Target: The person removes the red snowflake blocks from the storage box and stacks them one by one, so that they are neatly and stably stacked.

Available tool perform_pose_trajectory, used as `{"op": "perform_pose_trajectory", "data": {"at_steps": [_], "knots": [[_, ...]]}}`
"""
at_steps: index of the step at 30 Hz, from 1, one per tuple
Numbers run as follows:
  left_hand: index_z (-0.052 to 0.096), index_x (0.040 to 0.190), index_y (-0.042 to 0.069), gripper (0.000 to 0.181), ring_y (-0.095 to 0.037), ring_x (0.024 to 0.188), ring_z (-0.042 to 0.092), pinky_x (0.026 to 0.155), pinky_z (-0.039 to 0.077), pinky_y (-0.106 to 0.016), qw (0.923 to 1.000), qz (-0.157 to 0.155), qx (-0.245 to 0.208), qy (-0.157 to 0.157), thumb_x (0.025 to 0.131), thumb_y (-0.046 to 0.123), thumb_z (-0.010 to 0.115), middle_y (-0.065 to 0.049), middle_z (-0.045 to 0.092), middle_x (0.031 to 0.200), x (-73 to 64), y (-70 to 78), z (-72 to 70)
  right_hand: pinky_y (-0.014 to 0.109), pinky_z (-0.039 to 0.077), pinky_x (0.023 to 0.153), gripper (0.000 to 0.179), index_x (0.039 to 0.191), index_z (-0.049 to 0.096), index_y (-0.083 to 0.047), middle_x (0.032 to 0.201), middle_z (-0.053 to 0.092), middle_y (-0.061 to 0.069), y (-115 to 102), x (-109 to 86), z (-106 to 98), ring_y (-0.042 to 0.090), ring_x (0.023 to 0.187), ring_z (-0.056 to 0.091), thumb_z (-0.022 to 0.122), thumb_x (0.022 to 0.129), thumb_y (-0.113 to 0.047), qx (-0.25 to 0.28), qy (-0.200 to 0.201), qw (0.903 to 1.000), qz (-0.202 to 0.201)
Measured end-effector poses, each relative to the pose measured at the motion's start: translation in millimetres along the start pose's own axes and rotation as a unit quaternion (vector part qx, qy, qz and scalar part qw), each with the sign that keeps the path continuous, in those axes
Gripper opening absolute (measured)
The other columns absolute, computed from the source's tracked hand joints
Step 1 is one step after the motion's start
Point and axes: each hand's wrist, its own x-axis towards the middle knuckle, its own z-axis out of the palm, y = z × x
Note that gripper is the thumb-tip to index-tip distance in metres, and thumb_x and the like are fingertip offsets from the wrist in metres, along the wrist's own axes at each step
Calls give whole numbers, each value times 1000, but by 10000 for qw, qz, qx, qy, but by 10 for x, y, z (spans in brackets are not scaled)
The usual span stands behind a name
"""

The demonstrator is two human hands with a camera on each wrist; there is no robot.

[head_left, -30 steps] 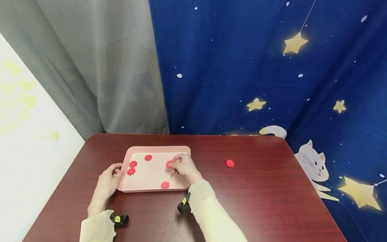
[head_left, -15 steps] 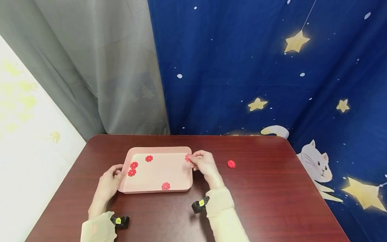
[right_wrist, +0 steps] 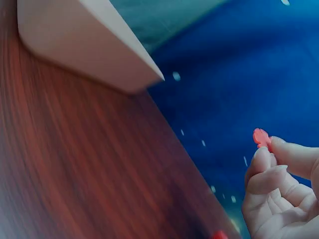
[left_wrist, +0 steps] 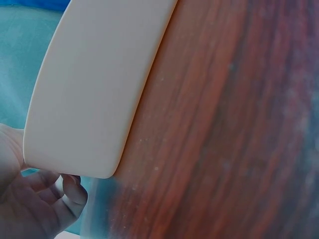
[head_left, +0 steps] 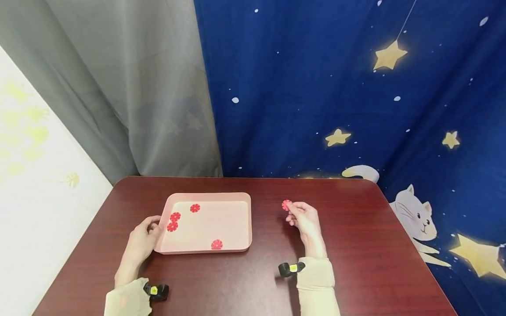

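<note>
Between the thumb and fingers of my right hand (head_left: 306, 219) is a red, notched plastic disc (head_left: 286, 205), held above the table to the right of the tray. The right wrist view catches the same disc (right_wrist: 261, 138) nearly edge-on. My left hand (head_left: 142, 239) holds the left side of the pink tray (head_left: 205, 224), its fingers curled at the rim. Inside the tray lie two touching red discs (head_left: 173, 221) at the left, one disc (head_left: 195, 208) near the back and another disc (head_left: 216, 244) at the front wall.
A further red piece (right_wrist: 219, 234) on the table shows at the bottom of the right wrist view; in the head view the right hand hides it. The dark red wooden table (head_left: 245, 281) ends at a grey curtain (head_left: 174, 109) and a blue star-patterned curtain (head_left: 284, 109).
My right hand has carried the pinched disc from over the tray, past its right wall, to above the table on the right. My left hand has stayed on the tray.
</note>
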Motion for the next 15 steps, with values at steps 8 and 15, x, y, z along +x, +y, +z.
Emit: {"op": "perform_pose_trajectory", "data": {"at_steps": [8, 15], "knots": [[56, 128, 2, 32, -21, 78, 50, 66, 39, -30, 10000, 6, 38, 43, 100, 16, 52, -10, 57, 93, -1, -17, 2, 20, 46, 50, 20, 105, 58, 11, 74, 62, 9, 118, 19, -367, 14, 53, 62, 62, 96, -7, 83, 369, 9991, 191], [54, 130, 2, 34, -21, 78, 50, 65, 39, -29, 9999, -101, 7, -6, 101, 19, 51, -10, 56, 94, -5, 5, 12, 20, 45, 48, 13, 95, 60, 6, 71, 63, 7, 212, 21, -539, 14, 52, 62, 64, 94, -6, 258, 610, 9977, 154]]}}
